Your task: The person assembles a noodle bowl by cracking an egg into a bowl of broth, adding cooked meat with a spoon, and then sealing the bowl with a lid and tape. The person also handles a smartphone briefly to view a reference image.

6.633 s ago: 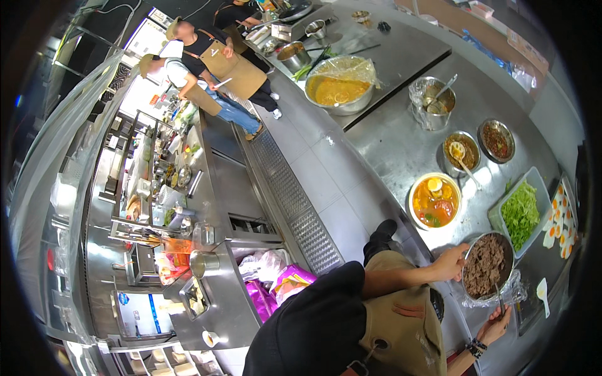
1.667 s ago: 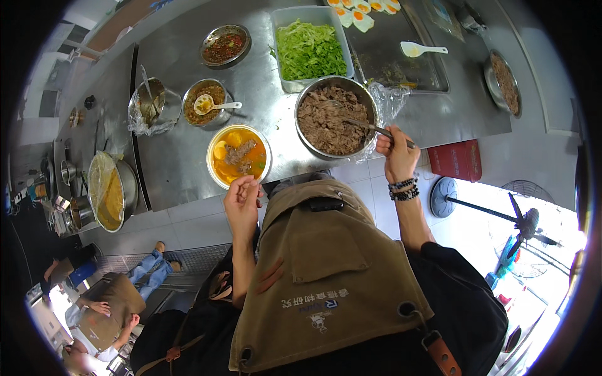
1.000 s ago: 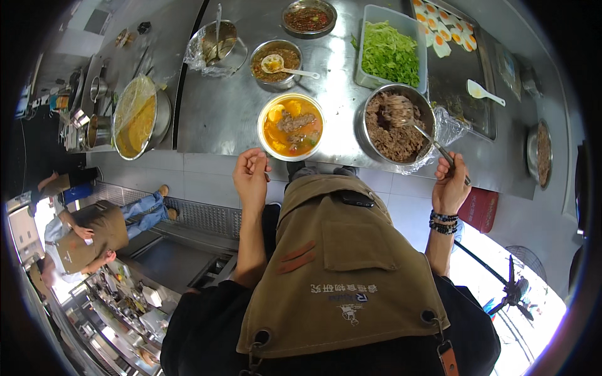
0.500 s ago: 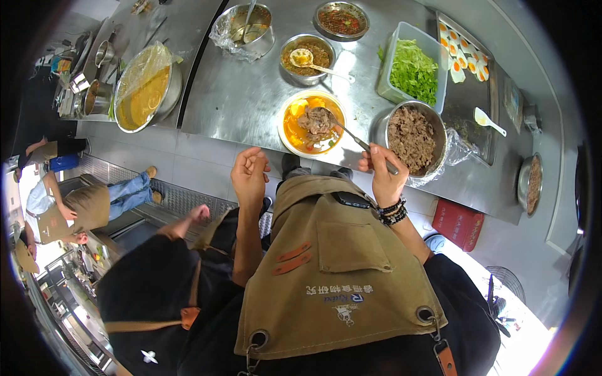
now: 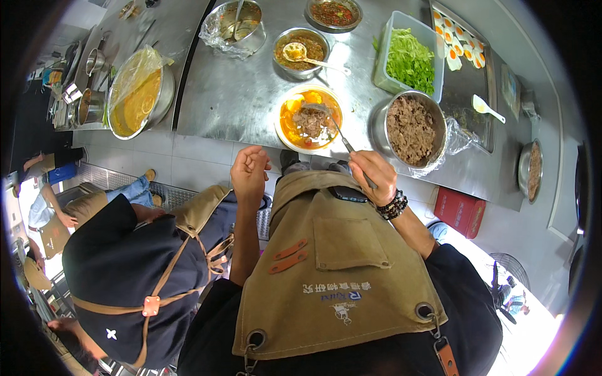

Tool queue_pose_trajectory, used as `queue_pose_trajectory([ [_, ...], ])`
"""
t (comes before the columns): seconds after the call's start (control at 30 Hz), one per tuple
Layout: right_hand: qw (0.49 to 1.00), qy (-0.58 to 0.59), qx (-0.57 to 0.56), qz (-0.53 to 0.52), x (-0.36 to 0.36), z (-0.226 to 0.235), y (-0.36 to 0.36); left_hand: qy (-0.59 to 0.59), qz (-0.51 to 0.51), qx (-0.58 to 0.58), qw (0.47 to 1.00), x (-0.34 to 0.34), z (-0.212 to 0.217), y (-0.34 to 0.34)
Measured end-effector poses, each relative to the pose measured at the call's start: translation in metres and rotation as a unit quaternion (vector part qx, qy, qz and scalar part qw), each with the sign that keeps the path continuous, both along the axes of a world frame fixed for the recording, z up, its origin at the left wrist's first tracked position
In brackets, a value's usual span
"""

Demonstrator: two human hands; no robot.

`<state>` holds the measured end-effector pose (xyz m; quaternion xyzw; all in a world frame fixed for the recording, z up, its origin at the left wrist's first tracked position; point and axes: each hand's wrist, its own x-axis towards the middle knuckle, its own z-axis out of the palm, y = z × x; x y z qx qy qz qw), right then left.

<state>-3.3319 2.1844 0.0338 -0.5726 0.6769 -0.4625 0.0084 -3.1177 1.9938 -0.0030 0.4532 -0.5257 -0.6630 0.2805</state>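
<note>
My right hand (image 5: 374,177) is closed around the dark handle of a metal serving spoon (image 5: 342,135). The spoon's head dips into a white bowl (image 5: 280,133) of orange soup near the table's front edge. Chopped brown meat (image 5: 311,122) lies heaped in the soup beside the spoon, with yellow pieces behind it. My left hand (image 5: 251,169) hovers short of the table edge, left of the bowl, its fingers loosely curled with nothing visible in them. Right of the bowl stands a steel bowl (image 5: 380,128) full of shredded brown meat (image 5: 411,128).
Behind the soup stand a steel bowl of sauce (image 5: 285,67) with a perforated ladle (image 5: 316,62) and a bowl of red sauce (image 5: 334,12). Lettuce (image 5: 411,62) fills a plastic tub; halved eggs (image 5: 461,47) lie on a tray. A co-worker (image 5: 132,276) is close at my left.
My right hand has moved left and nearer to me with the spoon, and the meat now sits lower in the soup. The co-worker at my left has turned and shifted.
</note>
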Motion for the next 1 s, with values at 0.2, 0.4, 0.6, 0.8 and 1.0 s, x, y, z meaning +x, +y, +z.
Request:
queue_pose_trajectory([
  [0.2,1.000,-0.025,0.010,-0.002,-0.004,0.000,0.003,-0.004,-0.006,-0.004,1.000,-0.008,-0.001,-0.007],
  [0.4,0.932,-0.344,-0.016,-0.115,-0.004,0.003,0.011,-0.018,-0.005,-0.007,1.000,-0.020,0.002,-0.015],
  [0.6,0.856,-0.492,-0.046,-0.152,-0.003,0.002,0.024,-0.036,-0.017,-0.013,0.999,-0.033,0.003,-0.018],
  [0.8,0.958,-0.271,0.015,-0.093,-0.001,-0.010,0.024,-0.018,-0.034,-0.016,0.999,-0.039,0.008,-0.017],
  [1.0,0.996,-0.070,-0.052,-0.013,0.001,-0.012,0.024,-0.023,-0.036,-0.023,0.999,-0.034,0.014,-0.016],
])
